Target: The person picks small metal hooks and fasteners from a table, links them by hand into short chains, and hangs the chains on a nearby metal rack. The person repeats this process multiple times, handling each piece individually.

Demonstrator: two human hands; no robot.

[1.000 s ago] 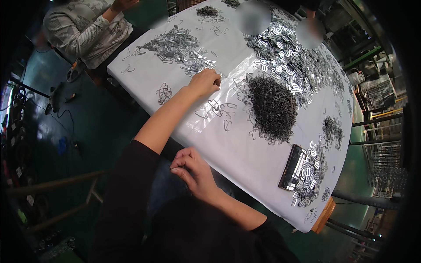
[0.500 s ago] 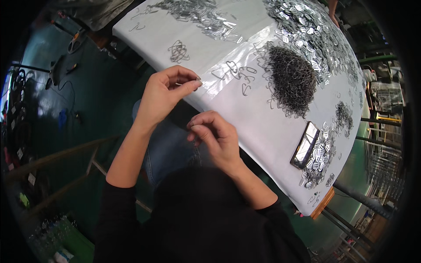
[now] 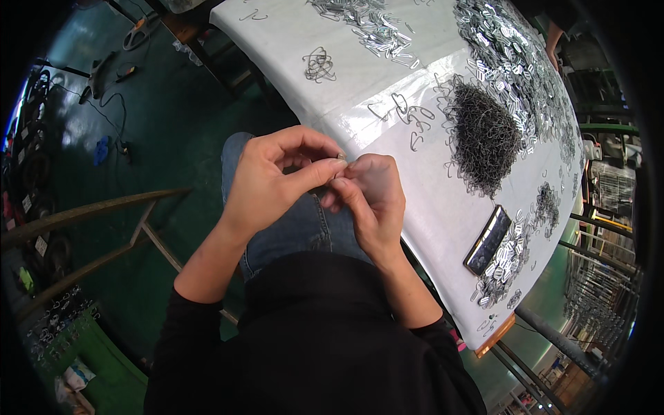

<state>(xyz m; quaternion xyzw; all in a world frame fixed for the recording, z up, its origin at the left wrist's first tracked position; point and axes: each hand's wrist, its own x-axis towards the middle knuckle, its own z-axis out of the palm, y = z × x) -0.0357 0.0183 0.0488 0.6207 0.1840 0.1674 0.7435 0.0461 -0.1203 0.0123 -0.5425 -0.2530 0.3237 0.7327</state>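
My left hand [image 3: 273, 183] and my right hand [image 3: 377, 200] meet above my lap, just off the near edge of the white-covered table [image 3: 432, 180]. Thumb and index finger of the left pinch a small metal piece [image 3: 341, 157], mostly hidden by the fingertips. The right hand's fingers are closed at the same spot; whatever they grip is too small to make out. Several loose wire hooks [image 3: 418, 121] lie on the table beyond the hands, left of a dark heap of wire hooks [image 3: 484, 138].
Flat silver slotted pieces [image 3: 512, 76] spread over the far right of the table, with more [image 3: 384, 34] at the far left. A small wire tangle [image 3: 319, 65] lies nearer. A phone [image 3: 487, 240] rests beside another silver pile [image 3: 503, 270]. A wooden rail [image 3: 97, 209] stands at left.
My hands, apart before, have come together at the fingertips. The right hand has moved up and right, the left slightly down and right. The view has shifted.
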